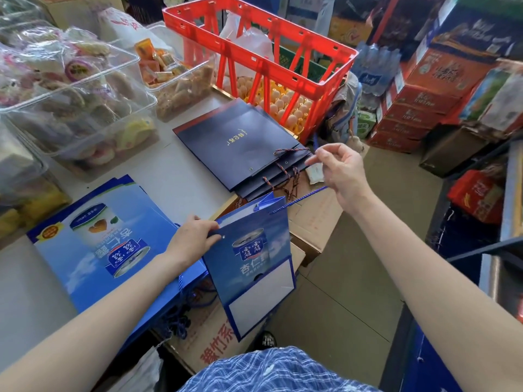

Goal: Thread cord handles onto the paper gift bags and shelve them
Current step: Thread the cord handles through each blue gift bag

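A: Head view. Left hand (195, 236) gripping the top edge of a blue bag (252, 258), thumb beside an eyelet, fingers curled over the rim. Bag hanging upright off the counter (181, 176) edge, above cardboard boxes (308, 222).

B: And the right?

A: Right hand (339, 171) raised up and right of the bag, well apart from it. Thumb and forefinger pinching a blue cord (302, 198). Cord running taut from the fingers down-left to the bag's top corner.

B: Threaded through?

A: Entering near the far top corner; exact hole hidden.

B: Other bags?

A: Flat blue stack (107, 241) on the counter, left of the left hand, just beside it. Loose cords dangling off its near edge. Navy stack (237, 142) farther back, cords already at the eyelets, just left of the right hand's fingertips.

B: Beyond?

A: Red crate (263, 58) over eggs (285, 106), clear snack tubs (70, 89) at left.
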`<move>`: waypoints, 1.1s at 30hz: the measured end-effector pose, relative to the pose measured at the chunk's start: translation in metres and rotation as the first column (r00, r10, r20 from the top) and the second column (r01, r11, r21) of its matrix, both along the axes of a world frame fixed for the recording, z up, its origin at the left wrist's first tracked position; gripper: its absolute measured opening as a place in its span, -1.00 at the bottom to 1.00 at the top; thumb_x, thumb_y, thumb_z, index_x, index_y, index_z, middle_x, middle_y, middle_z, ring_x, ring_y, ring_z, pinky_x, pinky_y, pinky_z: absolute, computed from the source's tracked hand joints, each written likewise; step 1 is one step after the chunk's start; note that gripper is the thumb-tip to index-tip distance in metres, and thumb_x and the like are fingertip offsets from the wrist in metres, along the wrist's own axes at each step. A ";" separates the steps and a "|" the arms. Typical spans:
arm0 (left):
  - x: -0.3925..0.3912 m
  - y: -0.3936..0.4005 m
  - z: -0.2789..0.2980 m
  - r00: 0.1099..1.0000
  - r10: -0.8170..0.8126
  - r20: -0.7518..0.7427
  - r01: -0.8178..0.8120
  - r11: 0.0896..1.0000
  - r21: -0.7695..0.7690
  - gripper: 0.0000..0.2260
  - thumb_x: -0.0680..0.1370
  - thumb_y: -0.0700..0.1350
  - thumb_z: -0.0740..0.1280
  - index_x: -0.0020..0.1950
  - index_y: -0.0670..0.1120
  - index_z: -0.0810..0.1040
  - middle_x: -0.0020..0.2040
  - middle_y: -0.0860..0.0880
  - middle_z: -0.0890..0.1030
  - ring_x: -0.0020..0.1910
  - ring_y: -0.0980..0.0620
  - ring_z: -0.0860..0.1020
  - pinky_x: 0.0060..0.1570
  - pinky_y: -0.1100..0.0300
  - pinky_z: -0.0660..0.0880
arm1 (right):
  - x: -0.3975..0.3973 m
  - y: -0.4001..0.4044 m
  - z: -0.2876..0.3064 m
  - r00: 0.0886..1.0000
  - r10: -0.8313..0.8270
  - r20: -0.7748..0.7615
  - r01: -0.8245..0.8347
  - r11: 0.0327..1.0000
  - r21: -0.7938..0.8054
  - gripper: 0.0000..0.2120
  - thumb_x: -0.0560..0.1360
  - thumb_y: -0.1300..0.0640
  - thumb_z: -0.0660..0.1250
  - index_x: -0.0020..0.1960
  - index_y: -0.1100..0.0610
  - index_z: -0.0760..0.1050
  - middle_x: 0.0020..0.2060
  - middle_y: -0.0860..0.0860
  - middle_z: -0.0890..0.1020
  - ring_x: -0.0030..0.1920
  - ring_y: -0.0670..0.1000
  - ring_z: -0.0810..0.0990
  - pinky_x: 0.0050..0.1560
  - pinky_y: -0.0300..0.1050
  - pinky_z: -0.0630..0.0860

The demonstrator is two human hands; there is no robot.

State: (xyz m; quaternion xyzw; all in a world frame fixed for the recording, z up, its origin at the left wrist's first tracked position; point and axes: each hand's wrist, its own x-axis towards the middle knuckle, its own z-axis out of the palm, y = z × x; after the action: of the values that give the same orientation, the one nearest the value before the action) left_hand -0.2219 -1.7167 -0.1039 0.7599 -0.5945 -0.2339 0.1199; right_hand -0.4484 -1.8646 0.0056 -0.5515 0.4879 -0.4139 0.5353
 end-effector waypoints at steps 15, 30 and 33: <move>-0.014 -0.016 0.035 0.954 -0.015 -0.298 -0.026 0.991 -0.131 -0.92 0.57 -0.14 0.26 -0.11 -0.06 0.50 -0.17 -0.08 0.58 -0.10 -0.11 0.48 -0.24 0.19 0.38 | 0.027 0.061 -0.052 0.847 0.353 -0.396 -0.372 0.928 0.031 -0.85 0.39 0.14 0.48 -0.25 0.01 0.52 -0.27 -0.04 0.60 -0.18 -0.04 0.56 -0.10 -0.11 0.52; -0.020 -0.014 0.051 0.948 -0.017 -0.317 -0.013 0.996 -0.090 -0.92 0.59 -0.12 0.23 -0.09 -0.09 0.45 -0.13 -0.05 0.54 -0.16 0.01 0.47 -0.38 0.42 0.31 | 0.032 0.071 -0.055 0.859 0.336 -0.387 -0.355 0.935 0.023 -0.94 0.42 0.19 0.45 -0.14 0.05 0.61 -0.22 -0.07 0.63 -0.12 -0.05 0.60 0.00 -0.09 0.56; -0.018 -0.011 0.053 0.934 0.000 -0.357 -0.028 0.997 -0.074 -0.93 0.59 -0.15 0.23 -0.09 -0.09 0.46 -0.13 -0.08 0.55 -0.14 -0.03 0.49 -0.27 0.25 0.37 | 0.037 0.073 -0.054 0.848 0.335 -0.410 -0.373 0.928 -0.013 -0.94 0.41 0.18 0.46 -0.17 0.06 0.60 -0.26 -0.10 0.62 -0.18 -0.12 0.57 -0.03 -0.13 0.55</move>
State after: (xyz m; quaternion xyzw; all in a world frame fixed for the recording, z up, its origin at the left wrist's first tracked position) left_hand -0.2396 -1.7278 -0.0506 0.7037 -0.5661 -0.3439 0.2570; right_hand -0.4115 -1.7914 -0.0480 -0.7288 0.4572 -0.2085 0.4650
